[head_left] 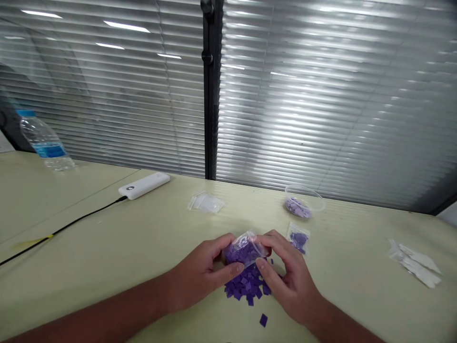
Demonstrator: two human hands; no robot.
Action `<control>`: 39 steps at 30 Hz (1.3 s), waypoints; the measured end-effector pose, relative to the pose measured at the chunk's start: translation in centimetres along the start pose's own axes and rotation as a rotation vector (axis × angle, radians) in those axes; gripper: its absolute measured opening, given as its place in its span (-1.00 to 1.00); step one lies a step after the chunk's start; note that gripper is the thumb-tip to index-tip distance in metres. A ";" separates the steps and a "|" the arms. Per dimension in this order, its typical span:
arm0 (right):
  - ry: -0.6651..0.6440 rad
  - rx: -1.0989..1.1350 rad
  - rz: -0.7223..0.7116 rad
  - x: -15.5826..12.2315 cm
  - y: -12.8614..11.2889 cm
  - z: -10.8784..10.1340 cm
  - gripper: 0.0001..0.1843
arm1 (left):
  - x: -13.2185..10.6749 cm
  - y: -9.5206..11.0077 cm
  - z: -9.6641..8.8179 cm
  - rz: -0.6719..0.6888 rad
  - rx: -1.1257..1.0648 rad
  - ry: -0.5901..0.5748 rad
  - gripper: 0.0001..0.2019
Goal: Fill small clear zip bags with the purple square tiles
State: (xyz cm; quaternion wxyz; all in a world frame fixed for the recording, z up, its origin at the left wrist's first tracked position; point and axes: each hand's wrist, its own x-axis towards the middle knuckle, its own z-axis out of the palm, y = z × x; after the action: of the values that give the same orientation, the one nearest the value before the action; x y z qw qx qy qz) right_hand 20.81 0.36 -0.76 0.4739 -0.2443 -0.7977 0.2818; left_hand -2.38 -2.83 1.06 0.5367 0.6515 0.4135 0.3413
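Note:
Between my two hands is a small clear zip bag (243,250) with purple square pieces inside. My left hand (210,267) grips its left side, thumb on the near face. On the right side, my right hand (285,271) pinches the bag with thumb and fingers. Just below the bag, a loose pile of dark purple squares (246,285) lies on the table, partly hidden by the bag and hands. One single purple square (263,320) rests apart, nearer to me. Behind my right hand lies another zip bag (299,239) holding purple pieces.
A clear round bowl (303,200) with pale purple pieces stands at the back. Flat clear bags (206,202) lie behind my hands. White packets (416,262) are at right. At left are a white power bank (144,185), its black cable (85,216) and a water bottle (46,143).

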 end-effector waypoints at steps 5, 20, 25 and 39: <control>-0.059 0.023 0.011 -0.1 0.0 -0.1 -0.70 | -0.1 0.0 0.0 -0.004 0.037 0.000 -0.70; 0.049 -0.006 0.069 -0.3 0.1 0.0 -0.91 | 0.0 0.0 0.0 -0.027 0.002 0.014 -0.70; -0.017 -0.007 0.059 0.1 0.1 0.1 -0.87 | 0.1 0.2 0.1 -0.020 0.039 0.027 -0.70; 0.062 -0.066 0.074 -0.1 0.1 0.1 -0.88 | 0.0 0.1 0.0 -0.027 0.067 0.028 -0.74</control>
State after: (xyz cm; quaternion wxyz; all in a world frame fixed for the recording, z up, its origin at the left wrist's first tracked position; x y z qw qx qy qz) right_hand 20.82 0.30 -0.92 0.4792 -0.2975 -0.7821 0.2649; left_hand -2.35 -2.83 1.13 0.5134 0.6586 0.4408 0.3291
